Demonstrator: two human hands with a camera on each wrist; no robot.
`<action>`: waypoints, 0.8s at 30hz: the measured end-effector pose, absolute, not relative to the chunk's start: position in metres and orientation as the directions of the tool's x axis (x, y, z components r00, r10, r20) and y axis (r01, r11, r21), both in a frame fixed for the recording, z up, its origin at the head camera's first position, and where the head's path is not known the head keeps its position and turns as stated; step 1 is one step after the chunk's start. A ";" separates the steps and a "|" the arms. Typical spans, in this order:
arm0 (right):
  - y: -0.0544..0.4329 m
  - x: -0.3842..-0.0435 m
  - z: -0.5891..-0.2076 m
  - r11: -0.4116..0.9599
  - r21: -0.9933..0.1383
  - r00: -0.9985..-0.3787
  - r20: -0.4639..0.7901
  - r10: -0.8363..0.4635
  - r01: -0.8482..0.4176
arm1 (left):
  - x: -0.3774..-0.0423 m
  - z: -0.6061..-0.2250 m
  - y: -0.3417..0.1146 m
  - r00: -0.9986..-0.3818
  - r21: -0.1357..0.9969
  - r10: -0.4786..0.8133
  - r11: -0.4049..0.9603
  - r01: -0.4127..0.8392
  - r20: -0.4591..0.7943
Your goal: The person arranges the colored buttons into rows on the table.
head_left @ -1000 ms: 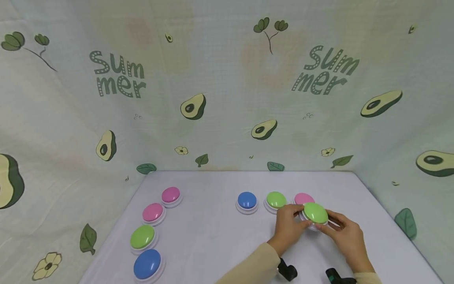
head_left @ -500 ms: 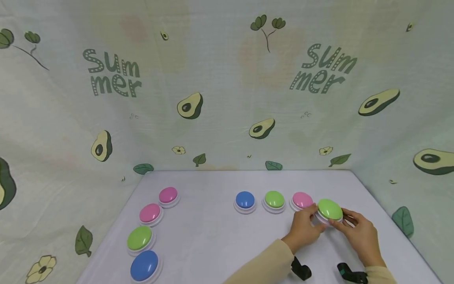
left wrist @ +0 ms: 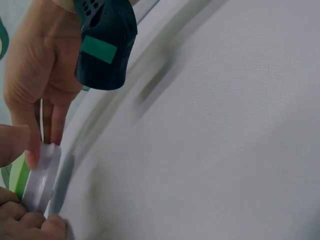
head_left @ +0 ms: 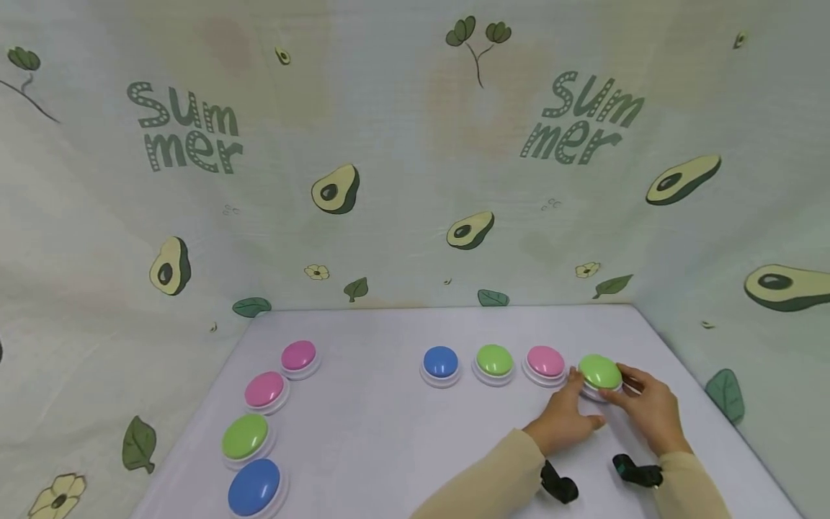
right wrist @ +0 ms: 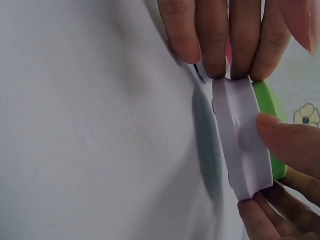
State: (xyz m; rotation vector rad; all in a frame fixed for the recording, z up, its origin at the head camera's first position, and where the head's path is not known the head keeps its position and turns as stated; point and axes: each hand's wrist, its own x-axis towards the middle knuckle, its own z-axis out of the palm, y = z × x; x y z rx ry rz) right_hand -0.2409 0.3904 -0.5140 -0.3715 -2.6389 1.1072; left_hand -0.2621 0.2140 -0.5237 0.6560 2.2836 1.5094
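Note:
A green push button [head_left: 599, 371] with a white round base is at the right end of the back row. My right hand [head_left: 650, 412] grips its base, thumb at the front and fingers round the right side. My left hand [head_left: 561, 420] touches the base's left edge with its fingertips, the thumb held off to the front. In the right wrist view the white base [right wrist: 242, 135] hangs close over the table with a shadow beside it, left fingers [right wrist: 212, 40] nearly straight against its edge. The left wrist view shows the base [left wrist: 44, 180] between both hands.
Left of it stand a pink button [head_left: 545, 361], a green button [head_left: 494, 360] and a blue button [head_left: 441, 362]. Two pink buttons, a green and a large blue button [head_left: 254, 487] line the white table's [head_left: 389, 432] left side. A printed cloth [head_left: 389, 144] hangs behind.
Both hands have carried the green button rightward, from in front of the pink button to beside it. My left thumb has come away from it. The head view has shifted slightly.

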 end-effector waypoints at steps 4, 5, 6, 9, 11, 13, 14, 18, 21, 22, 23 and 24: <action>0.391 -0.252 -0.515 0.680 -0.720 -0.939 0.119 0.322 0.141 | -0.268 -0.526 0.217 -0.846 0.927 0.531 0.339 0.157 -0.051; 0.391 -0.253 -0.514 0.680 -0.718 -0.940 0.114 0.323 0.147 | -0.268 -0.525 0.218 -0.847 0.926 0.528 0.345 0.151 -0.059; 0.392 -0.255 -0.514 0.677 -0.720 -0.940 0.104 0.324 0.153 | -0.269 -0.524 0.219 -0.849 0.926 0.524 0.348 0.145 -0.065; 0.393 -0.258 -0.513 0.655 -0.734 -0.942 0.062 0.330 0.181 | -0.270 -0.522 0.223 -0.850 0.925 0.520 0.358 0.127 -0.084; 0.394 -0.260 -0.514 0.636 -0.747 -0.943 0.038 0.331 0.193 | -0.272 -0.521 0.224 -0.851 0.927 0.517 0.356 0.114 -0.094; 0.395 -0.262 -0.514 0.627 -0.754 -0.944 0.027 0.329 0.196 | -0.272 -0.519 0.225 -0.852 0.931 0.512 0.352 0.099 -0.104; 0.395 -0.263 -0.515 0.622 -0.758 -0.944 0.023 0.329 0.198 | -0.273 -0.519 0.226 -0.854 0.931 0.509 0.352 0.095 -0.106; 0.395 -0.265 -0.516 0.608 -0.768 -0.943 0.019 0.332 0.199 | -0.275 -0.518 0.227 -0.855 0.930 0.507 0.355 0.093 -0.108; 0.395 -0.266 -0.517 0.598 -0.777 -0.942 0.020 0.334 0.195 | -0.276 -0.519 0.228 -0.856 0.926 0.506 0.362 0.102 -0.104; 0.396 -0.266 -0.518 0.597 -0.778 -0.943 0.022 0.333 0.193 | -0.276 -0.519 0.229 -0.857 0.925 0.506 0.366 0.106 -0.102; 0.396 -0.266 -0.518 0.599 -0.778 -0.943 0.026 0.332 0.190 | -0.277 -0.520 0.229 -0.858 0.924 0.505 0.367 0.111 -0.097; 0.396 -0.267 -0.519 0.597 -0.780 -0.943 0.027 0.332 0.188 | -0.277 -0.520 0.230 -0.859 0.924 0.504 0.365 0.113 -0.094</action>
